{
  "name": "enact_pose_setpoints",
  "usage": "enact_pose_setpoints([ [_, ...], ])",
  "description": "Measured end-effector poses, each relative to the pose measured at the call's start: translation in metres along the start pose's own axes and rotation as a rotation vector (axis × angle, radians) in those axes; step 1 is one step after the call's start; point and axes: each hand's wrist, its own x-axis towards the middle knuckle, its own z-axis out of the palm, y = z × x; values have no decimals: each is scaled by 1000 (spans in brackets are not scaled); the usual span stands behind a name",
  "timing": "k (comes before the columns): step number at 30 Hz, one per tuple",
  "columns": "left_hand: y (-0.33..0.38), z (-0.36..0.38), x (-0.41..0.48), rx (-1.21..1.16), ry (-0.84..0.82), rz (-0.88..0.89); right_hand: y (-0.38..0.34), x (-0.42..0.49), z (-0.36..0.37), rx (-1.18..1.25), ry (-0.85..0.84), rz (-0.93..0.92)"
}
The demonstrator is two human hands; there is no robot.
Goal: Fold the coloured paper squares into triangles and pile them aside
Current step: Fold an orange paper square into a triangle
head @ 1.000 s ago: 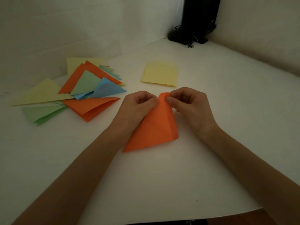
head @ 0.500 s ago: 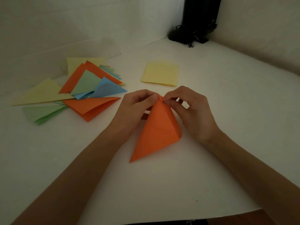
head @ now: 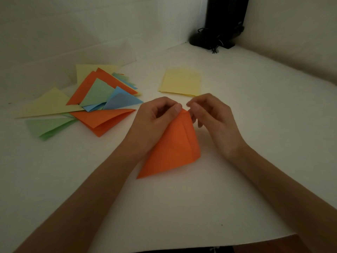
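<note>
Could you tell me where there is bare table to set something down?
Free: table right of the right hand, and the near strip below the orange paper. Crowded: triangle pile at left, yellow squares ahead.

A dim tabletop booth arranged for paper craft is shown. The work surface is covered by a white sheet and is closed in by 2 plain white walls. A black stand with loose cables is set in the far corner. Folded paper triangles and yellow squares are spread on the sheet.
</note>
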Motion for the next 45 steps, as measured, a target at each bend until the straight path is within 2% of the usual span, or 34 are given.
enact_pose_setpoints([
  [3, -3, 2, 0, 76, 9, 69, 0, 1, 2, 17, -65, 67],
  [6, -5, 5, 0, 129, 24, 95, 1, 0, 4, -39, -27, 101],
  [9, -6, 4, 1, 144, -2, 51, 5, -1, 5, -240, 21, 94],
  [12, -4, 1, 2, 78, -73, -57, 5, -3, 7, -356, -18, 50],
  [17, -1, -5, 1, 44, -150, -103, 2, -4, 6, -331, -110, 74],
  [24, 1, -12, 2, 72, -228, -66, 1, 0, 2, -34, -129, 207],
  [29, 3, -24, 3, 102, -384, -196, 3, 0, 4, -247, -161, 167],
  [31, 3, -24, 4, 112, -339, -207, 2, 0, 4, -271, -172, 157],
  [35, -1, -24, 7, 13, -132, -249, 0, 4, -3, -235, -197, 247],
  [37, -1, -24, 8, -4, -106, -274, 3, 6, -8, -355, -194, 241],
  [39, -1, -25, 9, 85, -123, -262, 5, 8, -11, -479, -186, 212],
  [43, -5, -31, 9, 526, -202, -127, 3, 7, -12, -588, -237, 146],
  [45, -10, -33, 9, 580, -262, -99, 4, 7, -9, -622, -271, 111],
])
